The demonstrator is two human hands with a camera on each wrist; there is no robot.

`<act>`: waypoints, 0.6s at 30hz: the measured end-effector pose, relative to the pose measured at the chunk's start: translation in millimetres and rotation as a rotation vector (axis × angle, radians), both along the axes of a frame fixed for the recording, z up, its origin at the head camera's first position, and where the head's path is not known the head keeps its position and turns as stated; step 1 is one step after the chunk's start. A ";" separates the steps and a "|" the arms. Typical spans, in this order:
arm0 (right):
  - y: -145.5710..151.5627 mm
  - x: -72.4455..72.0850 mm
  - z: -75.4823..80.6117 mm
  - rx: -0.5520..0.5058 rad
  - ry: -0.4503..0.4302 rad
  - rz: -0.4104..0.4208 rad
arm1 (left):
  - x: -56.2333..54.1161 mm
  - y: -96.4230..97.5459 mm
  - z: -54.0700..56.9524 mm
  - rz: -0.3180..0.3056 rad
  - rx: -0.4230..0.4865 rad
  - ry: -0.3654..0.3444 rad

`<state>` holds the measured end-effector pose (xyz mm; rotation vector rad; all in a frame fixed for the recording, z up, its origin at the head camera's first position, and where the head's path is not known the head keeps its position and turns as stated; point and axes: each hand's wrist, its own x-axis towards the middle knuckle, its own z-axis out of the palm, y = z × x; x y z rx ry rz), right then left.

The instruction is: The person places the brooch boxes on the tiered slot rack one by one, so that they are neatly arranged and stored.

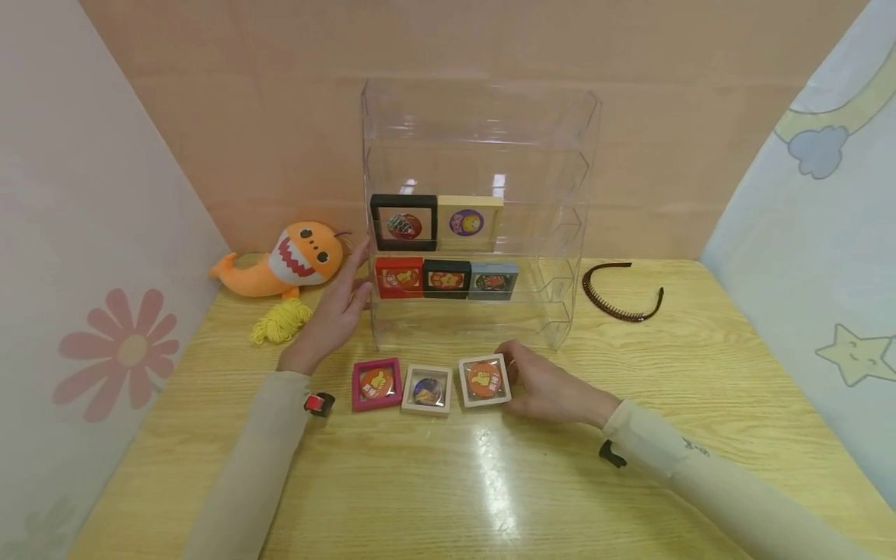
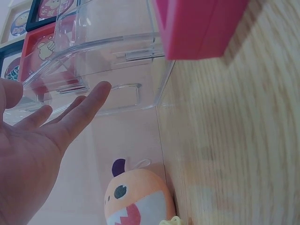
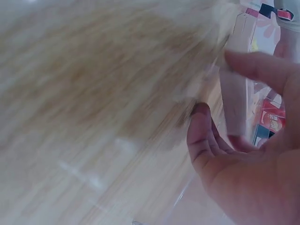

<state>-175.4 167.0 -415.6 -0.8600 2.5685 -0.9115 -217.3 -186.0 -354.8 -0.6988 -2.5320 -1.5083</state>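
In the head view a clear acrylic display rack (image 1: 483, 167) stands upright on the table. My left hand (image 1: 331, 311) is at its left side, fingers straight, seemingly touching the side panel. The left wrist view also shows this hand (image 2: 42, 136) with extended fingers beside the clear panel. At the right end of a row of frames, my right hand (image 1: 556, 387) pinches a cream square badge frame (image 1: 485, 402) by its right edge, thumb and a finger on opposite corners. To its left lie another cream badge frame (image 1: 427, 411) and a magenta badge frame (image 1: 376, 406).
On the rack's shelves are a black frame (image 1: 404, 201), a pale yellow frame (image 1: 469, 200), a red frame (image 1: 400, 294), a small black frame (image 1: 446, 295) and a grey frame (image 1: 493, 295). An orange shark plush (image 1: 262, 274) and yellow yarn (image 1: 281, 322) lie left, a headband (image 1: 616, 311) right.
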 end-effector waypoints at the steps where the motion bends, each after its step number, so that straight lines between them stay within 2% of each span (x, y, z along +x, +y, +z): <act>1: 0.2 0.2 0.2 -0.019 -0.005 -0.001 | 0.2 0.1 0.2 0.004 -0.004 0.001; 7: 2.3 1.9 -0.8 -0.081 0.006 0.012 | -0.6 -0.3 -2.4 0.008 -0.011 0.003; 14: 6.2 3.7 1.3 -0.110 0.036 0.038 | -20.9 -7.0 -26.7 0.010 -0.003 0.014; 18: 5.3 3.6 2.4 -0.125 0.084 0.055 | -24.2 -9.5 -31.7 0.015 -0.013 0.032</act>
